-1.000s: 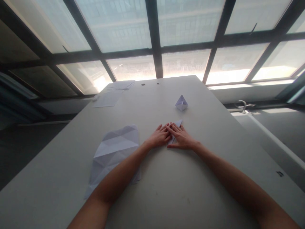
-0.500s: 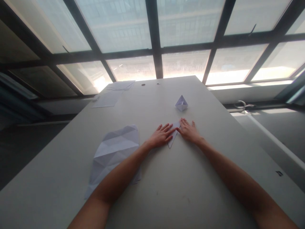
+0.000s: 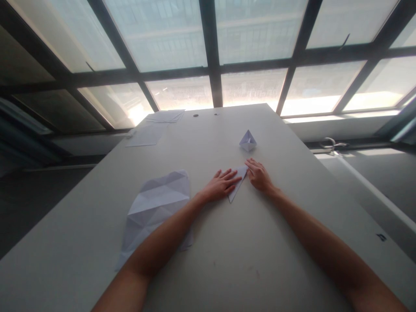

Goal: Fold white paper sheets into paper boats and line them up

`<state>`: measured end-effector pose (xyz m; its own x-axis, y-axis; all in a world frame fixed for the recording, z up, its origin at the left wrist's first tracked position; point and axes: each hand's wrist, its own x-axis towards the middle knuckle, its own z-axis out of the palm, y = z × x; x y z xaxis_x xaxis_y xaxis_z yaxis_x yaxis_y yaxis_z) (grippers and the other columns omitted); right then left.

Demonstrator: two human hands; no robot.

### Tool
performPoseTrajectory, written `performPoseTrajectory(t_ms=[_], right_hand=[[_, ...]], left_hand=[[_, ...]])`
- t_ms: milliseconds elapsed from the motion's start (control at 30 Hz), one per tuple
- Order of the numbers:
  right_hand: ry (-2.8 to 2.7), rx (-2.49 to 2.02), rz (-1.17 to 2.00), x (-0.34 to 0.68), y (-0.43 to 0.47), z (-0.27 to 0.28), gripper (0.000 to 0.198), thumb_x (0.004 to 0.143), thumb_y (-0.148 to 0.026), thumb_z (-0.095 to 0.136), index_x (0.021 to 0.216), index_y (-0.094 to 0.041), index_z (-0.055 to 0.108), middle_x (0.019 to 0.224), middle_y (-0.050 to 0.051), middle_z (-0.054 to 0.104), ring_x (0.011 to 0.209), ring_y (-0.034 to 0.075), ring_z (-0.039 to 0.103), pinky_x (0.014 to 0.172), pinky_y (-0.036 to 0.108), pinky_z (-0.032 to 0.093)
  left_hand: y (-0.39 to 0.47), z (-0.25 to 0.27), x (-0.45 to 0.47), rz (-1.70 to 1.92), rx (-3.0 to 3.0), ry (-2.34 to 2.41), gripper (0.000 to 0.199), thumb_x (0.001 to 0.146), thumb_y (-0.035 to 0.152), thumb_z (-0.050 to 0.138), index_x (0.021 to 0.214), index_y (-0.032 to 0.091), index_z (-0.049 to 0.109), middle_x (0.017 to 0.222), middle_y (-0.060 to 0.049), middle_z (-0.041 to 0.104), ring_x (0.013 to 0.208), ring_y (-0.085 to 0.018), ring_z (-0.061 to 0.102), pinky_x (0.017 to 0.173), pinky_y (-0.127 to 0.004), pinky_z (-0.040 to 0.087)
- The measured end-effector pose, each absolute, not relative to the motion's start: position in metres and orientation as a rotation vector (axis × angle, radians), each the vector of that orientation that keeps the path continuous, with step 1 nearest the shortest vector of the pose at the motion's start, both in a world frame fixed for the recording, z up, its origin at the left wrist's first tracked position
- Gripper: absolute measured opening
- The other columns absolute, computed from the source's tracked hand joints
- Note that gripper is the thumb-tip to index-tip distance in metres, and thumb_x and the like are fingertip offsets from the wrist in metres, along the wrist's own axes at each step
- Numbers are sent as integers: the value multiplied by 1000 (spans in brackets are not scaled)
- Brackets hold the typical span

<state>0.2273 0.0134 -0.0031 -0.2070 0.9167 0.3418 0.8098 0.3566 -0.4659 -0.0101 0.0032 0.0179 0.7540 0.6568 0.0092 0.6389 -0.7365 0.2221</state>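
A small folded triangle of white paper (image 3: 239, 180) lies flat on the table, one point toward me. My left hand (image 3: 221, 184) rests palm down over its left part, fingers spread, hiding that side. At the paper's far right corner is my right hand (image 3: 258, 174), its fingers stretched out close together and the fingertips touching the corner. Just beyond the hands stands a folded paper boat (image 3: 248, 141). To the left, partly under my left forearm, lies a large creased sheet of paper (image 3: 159, 197).
Several flat white sheets (image 3: 147, 134) lie at the far left of the white table (image 3: 208, 268). Two small round spots sit near its far edge. A dark mark (image 3: 381, 237) shows at the right. Windows rise behind, and a white pole (image 3: 373, 190) runs beside the right edge.
My right hand has shifted slightly right and away from me, its thumb drawn in from the paper's middle. More of the folded triangle now shows. My left hand stays nearly still.
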Motion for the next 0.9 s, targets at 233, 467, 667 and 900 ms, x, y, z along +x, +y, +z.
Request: performPoseTrajectory(t_ms=[233,467,667,900], right_hand=[[-2271,-1524,256,218,7,-1,44,96,-26,48,138,-16,56,150,14,47,141,25,39,118,47,24],[-2289,-1577,151,215,2,8,44,96,-30,50,135,-12,58,145,16,51,136,27,44,115,42,29],[-2285,-1612,93,214,-1,12,43,96,-36,51,131,-12,62,141,16,55,130,28,48,110,39,34],[-2274,-1635,72,213,-3,12,43,97,-37,50,130,-13,61,140,15,56,128,27,47,107,38,35]], left_hand=[[5,8,-6,262,2643,1281,49,102,42,35,150,35,37,160,-1,30,150,-25,21,121,-54,14],[12,6,-6,641,2438,1603,37,95,27,50,131,21,61,145,-9,53,137,-26,44,116,-50,32],[3,15,-3,864,2503,1467,35,98,28,44,126,21,64,134,-6,62,126,-20,54,112,-38,39],[-1,9,0,386,2620,1390,46,103,39,31,145,26,45,155,-5,41,146,-23,31,119,-50,26]])
